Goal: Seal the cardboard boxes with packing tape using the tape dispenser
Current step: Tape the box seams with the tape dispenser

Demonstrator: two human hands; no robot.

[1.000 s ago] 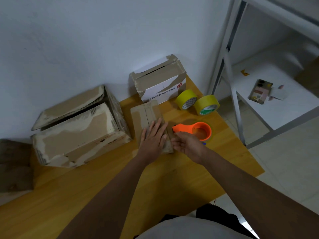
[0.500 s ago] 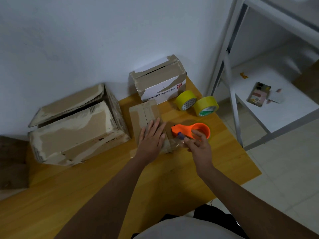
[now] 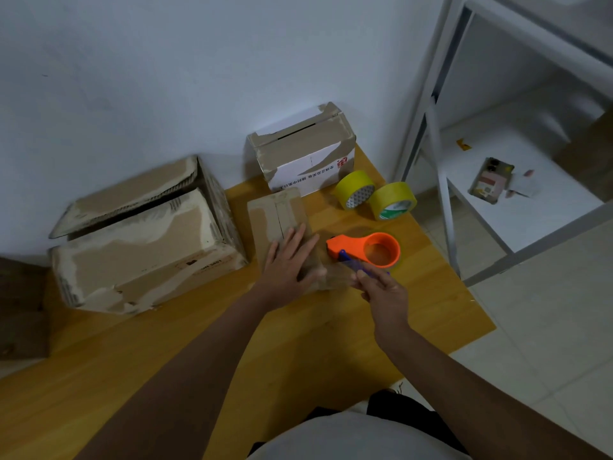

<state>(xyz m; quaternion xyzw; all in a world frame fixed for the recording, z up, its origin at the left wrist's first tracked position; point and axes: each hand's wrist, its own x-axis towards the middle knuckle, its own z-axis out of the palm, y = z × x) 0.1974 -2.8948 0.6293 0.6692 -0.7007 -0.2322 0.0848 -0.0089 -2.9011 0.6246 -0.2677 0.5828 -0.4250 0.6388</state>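
One light, stiff small box [image 3: 282, 224] near tabletop's far edge: you hold it w/ flat open left hand [image 3: 292, 260]; right hand [image 3: 381, 287] pinches thin sticky tape [image 3: 338, 272] off orange dispenser [image 3: 368, 249].

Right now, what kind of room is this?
Probably a small packing corner in a home or storeroom: worn cardboard boxes sit on a wooden table against a bare wall, with yellow tape rolls and a metal shelf alongside.

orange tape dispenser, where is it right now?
Head view: the orange tape dispenser lies on the wooden table, just right of the small flat box and in front of the two yellow tape rolls.
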